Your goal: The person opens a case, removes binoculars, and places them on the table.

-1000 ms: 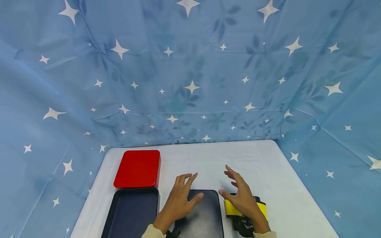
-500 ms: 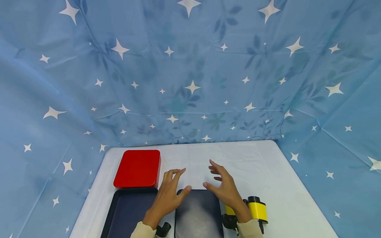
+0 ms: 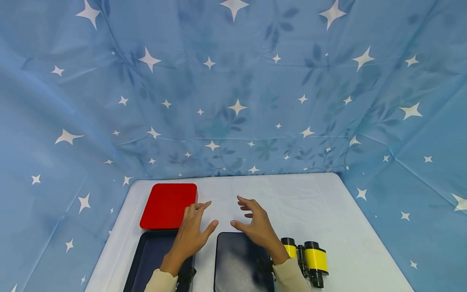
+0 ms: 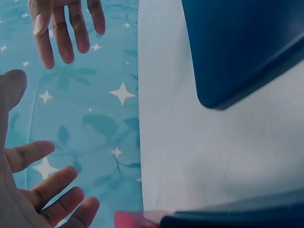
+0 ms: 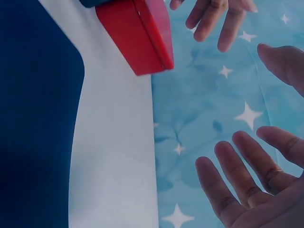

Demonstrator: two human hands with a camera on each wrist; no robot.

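Note:
Both hands hover above the table, palms turned toward each other, thumbs apart from the fingers and nothing between them. In the head view my left hand (image 3: 189, 233) overlaps the corner of a red box (image 3: 168, 207) and a dark blue tray (image 3: 147, 259). My right hand (image 3: 257, 225) is over the far end of a dark rounded rectangular case (image 3: 237, 259). Behind the right sleeve stand yellow and black binoculars (image 3: 316, 259), partly covered. The left wrist view has my right hand (image 4: 71, 28) across from the left; the right wrist view has the red box (image 5: 135, 35) beyond.
A white tabletop (image 3: 299, 202) carries everything, with the red box just behind the dark blue tray on the left. Blue star-patterned curtain (image 3: 233, 101) surrounds the table at the back and both sides. Dark wrist cameras hang under both forearms.
Both hands have moved left together, keeping a gap between them. The right hand has gone from over the binoculars to over the dark case, so more of the binoculars shows.

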